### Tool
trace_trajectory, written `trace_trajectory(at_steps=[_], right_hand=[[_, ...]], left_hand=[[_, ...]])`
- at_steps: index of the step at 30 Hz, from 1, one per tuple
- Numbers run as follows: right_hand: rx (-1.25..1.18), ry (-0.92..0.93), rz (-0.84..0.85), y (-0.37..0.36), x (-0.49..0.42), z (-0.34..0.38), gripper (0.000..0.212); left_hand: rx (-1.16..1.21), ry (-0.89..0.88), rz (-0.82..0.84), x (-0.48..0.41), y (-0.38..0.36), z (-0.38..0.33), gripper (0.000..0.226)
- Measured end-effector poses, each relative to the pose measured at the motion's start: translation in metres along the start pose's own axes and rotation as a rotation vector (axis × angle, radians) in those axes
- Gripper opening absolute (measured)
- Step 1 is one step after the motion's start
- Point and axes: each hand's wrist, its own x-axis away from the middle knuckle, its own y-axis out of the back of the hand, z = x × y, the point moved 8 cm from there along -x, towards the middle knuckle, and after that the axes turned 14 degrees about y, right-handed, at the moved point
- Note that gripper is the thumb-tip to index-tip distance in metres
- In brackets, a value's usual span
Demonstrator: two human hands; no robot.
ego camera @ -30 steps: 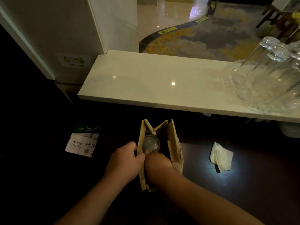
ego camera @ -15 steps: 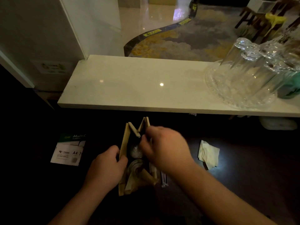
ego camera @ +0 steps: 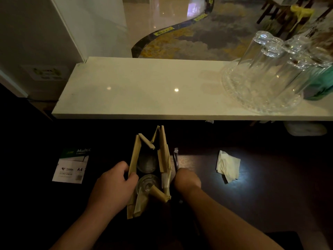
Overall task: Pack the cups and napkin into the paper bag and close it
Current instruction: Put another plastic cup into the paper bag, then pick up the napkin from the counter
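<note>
The paper bag (ego camera: 163,156) stands open on the dark surface (ego camera: 270,186) in the near middle, its mouth facing up and its long axis running from near to far, with two clear cups (ego camera: 146,164) inside, one farther and one nearer. The left hand (ego camera: 115,184) is clamped on the bag's left rim, while the right hand (ego camera: 186,179) is curled into a fist just right of the bag; whether it grips anything cannot be told. The napkin (ego camera: 228,166) lies crumpled well to the right.
</note>
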Motion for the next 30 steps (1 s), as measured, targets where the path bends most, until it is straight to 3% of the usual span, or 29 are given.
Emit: trace_trajectory(at_steps=[9, 14, 18, 21, 23, 26, 30], right_hand=[[-0.162, -0.079, -0.006, 0.046, 0.014, -0.038, 0.033], [-0.307, -0.024, -0.134, 0.112, 0.046, -0.023, 0.036], [-0.376, 0.188, -0.124, 0.17, 0.108, 0.021, 0.068], [-0.396, 0.356, -0.018, 0.197, 0.145, 0.064, 0.039], [-0.429, 0.445, 0.164, 0.195, 0.16, 0.095, 0.035], [-0.241, 0.497, 0.391, 0.163, 0.155, 0.132, 0.031], [0.138, 0.51, 0.346, 0.1, 0.088, 0.171, 0.027]], left_hand=[[0.06, 0.018, 0.029, -0.001, 0.0, 0.007, 0.027], [0.061, 0.039, 0.064, -0.004, 0.001, 0.005, 0.025], [0.067, 0.049, 0.068, -0.005, 0.005, 0.002, 0.023], [0.068, 0.048, 0.062, -0.006, 0.007, 0.001, 0.026], [0.073, 0.048, 0.064, -0.007, 0.008, 0.001, 0.028], [0.078, 0.056, 0.054, -0.009, 0.008, 0.0, 0.027], [0.083, 0.055, 0.05, -0.009, 0.007, 0.001, 0.024]])
